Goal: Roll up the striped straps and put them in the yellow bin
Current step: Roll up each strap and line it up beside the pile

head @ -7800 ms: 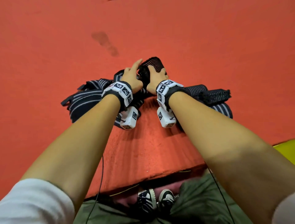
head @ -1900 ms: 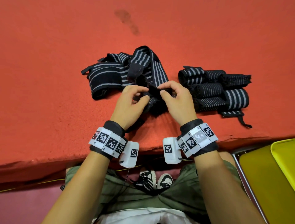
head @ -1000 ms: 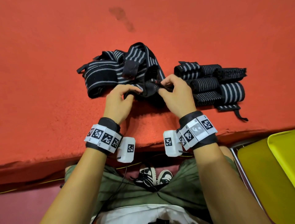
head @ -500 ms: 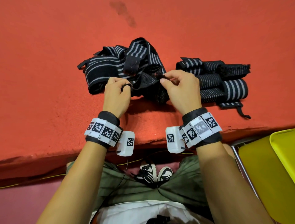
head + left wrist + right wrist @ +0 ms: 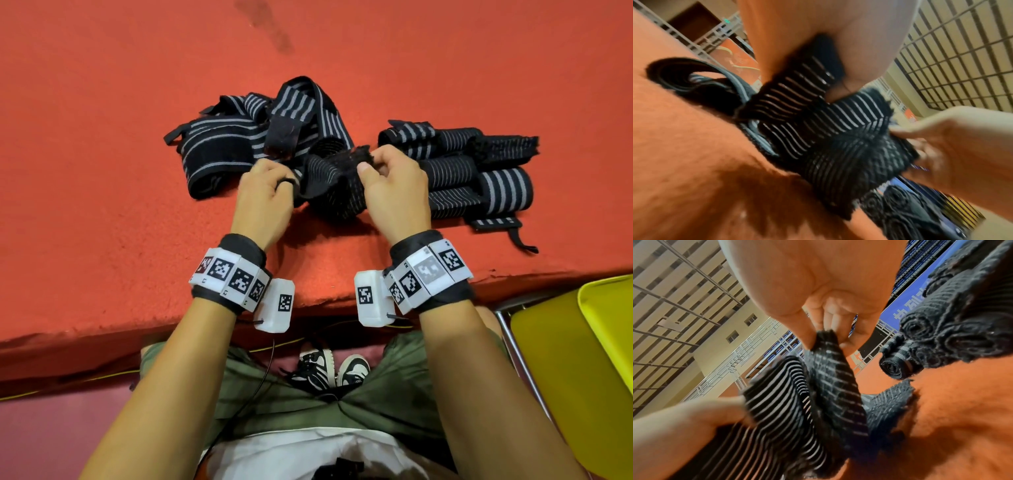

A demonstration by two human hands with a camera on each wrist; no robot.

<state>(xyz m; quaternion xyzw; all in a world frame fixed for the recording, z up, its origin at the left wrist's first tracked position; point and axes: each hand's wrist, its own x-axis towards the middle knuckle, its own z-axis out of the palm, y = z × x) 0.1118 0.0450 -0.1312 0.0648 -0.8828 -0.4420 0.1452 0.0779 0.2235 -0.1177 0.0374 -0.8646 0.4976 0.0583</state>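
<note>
The person is sitting at the edge of the red mat (image 5: 102, 171), and both hands are working one black striped strap (image 5: 329, 185) just above it. The right hand (image 5: 394, 188) is pinching the strap's frayed end between thumb and fingers, lifting it. The left hand (image 5: 263, 202) is gripping the strap's other side with curled fingers, so the cloth is hanging bunched between them. Behind the held strap, a loose pile of unrolled straps (image 5: 246, 144) is lying on the mat. To the right of the held strap, several rolled straps (image 5: 479, 171) are resting side by side, touching. The yellow bin (image 5: 609, 329) is standing off the mat's near edge, well apart from the straps.
</note>
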